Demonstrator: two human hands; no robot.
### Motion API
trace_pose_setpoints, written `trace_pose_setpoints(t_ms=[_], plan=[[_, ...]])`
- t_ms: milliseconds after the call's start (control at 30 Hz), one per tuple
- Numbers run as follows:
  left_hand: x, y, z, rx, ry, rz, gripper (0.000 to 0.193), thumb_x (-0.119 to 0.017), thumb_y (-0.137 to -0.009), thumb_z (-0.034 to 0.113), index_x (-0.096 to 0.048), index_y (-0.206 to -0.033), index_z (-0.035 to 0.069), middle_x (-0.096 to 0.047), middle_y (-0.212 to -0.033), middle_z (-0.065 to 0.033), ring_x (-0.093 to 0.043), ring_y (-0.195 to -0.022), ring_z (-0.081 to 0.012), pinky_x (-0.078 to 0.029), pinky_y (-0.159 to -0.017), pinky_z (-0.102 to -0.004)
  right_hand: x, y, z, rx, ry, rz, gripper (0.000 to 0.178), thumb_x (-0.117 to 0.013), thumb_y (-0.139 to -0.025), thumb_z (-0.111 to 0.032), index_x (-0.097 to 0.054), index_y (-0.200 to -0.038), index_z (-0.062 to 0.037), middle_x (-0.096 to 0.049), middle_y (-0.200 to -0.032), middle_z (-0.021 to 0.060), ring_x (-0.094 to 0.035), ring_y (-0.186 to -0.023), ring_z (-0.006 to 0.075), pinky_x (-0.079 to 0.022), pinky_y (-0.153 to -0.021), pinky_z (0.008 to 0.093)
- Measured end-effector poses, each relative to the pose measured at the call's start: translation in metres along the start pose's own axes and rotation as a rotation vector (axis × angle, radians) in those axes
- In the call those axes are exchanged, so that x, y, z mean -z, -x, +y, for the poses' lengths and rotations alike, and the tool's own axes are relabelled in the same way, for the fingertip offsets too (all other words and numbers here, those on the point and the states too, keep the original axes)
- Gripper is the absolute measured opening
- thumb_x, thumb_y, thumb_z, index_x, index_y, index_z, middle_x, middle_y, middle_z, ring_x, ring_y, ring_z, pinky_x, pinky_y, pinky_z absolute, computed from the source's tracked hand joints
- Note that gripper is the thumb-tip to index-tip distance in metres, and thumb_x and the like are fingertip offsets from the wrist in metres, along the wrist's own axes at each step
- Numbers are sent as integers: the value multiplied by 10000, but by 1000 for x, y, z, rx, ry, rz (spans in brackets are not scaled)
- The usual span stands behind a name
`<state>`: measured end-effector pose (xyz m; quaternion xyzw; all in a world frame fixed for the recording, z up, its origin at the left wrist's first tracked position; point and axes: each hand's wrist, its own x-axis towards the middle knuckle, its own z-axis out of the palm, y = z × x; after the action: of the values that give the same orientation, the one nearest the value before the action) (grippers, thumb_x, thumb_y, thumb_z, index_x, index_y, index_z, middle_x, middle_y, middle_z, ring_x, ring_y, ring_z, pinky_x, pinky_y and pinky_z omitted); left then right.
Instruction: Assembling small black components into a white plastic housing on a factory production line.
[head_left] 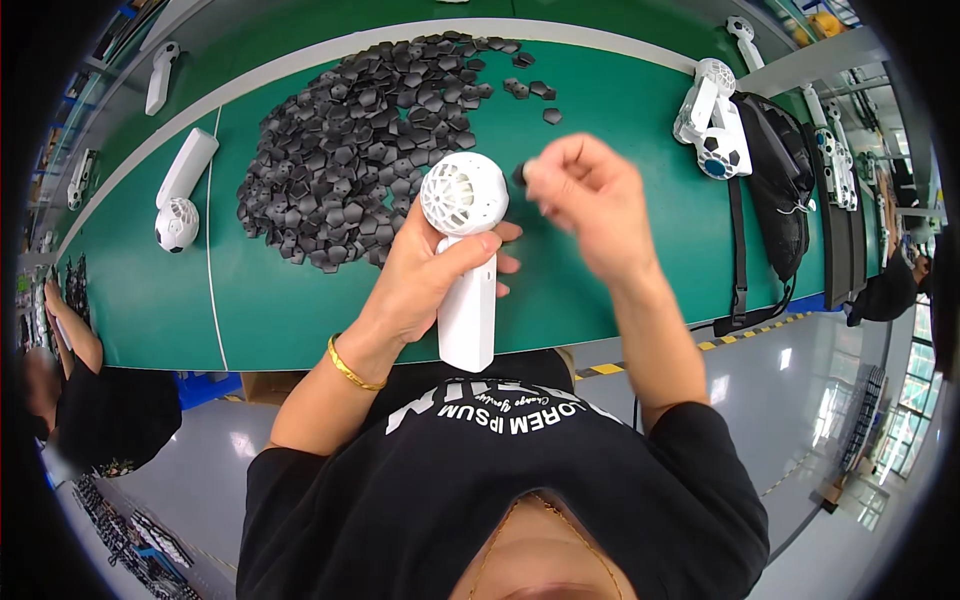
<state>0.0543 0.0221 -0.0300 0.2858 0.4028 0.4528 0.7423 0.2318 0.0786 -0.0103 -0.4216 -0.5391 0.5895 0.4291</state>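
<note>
My left hand (428, 268) is closed around the white handle of a handheld fan (466, 300), held upright over the near edge of the table. The fan's round head has a slotted white grille and bears no black pieces on the side I see. To its right, my right hand (590, 200) pinches a small black pentagonal piece (519, 175) between thumb and fingertips, a little apart from the fan head. A big heap of similar black pentagonal pieces (350, 150) lies beyond and to the left of the fan.
On the green table (600, 90), a white fan (186, 190) lies at left. Several more fans (712, 120) are piled at right, beside a black bag (770, 190) with a hanging strap. Another person (110, 390) sits at the far left.
</note>
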Motion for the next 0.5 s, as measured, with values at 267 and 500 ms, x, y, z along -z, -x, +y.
trace_pose_setpoints(t_ms=[267, 500], plan=[[-2, -6, -11, -92, -25, 44, 555, -657, -886, 114, -296, -1299, 32, -592, -1065, -133, -663, -830, -198, -594, -669, -338, -31, 25, 26, 18, -226, 101, 131, -664, -908, -120, -569, -887, -32, -628, -768, 15, -557, -655, 41, -442, -559, 177], [-8, -5, -13, -184, -89, 85, 531, -639, -903, 113, -279, -1286, 35, -564, -1108, -123, -652, -854, -178, -591, -679, -321, -36, 23, 33, 57, -185, 154, 208, -674, -903, -176, -544, -839, -28, -603, -687, 16, -532, -524, 29, -448, -391, 180]])
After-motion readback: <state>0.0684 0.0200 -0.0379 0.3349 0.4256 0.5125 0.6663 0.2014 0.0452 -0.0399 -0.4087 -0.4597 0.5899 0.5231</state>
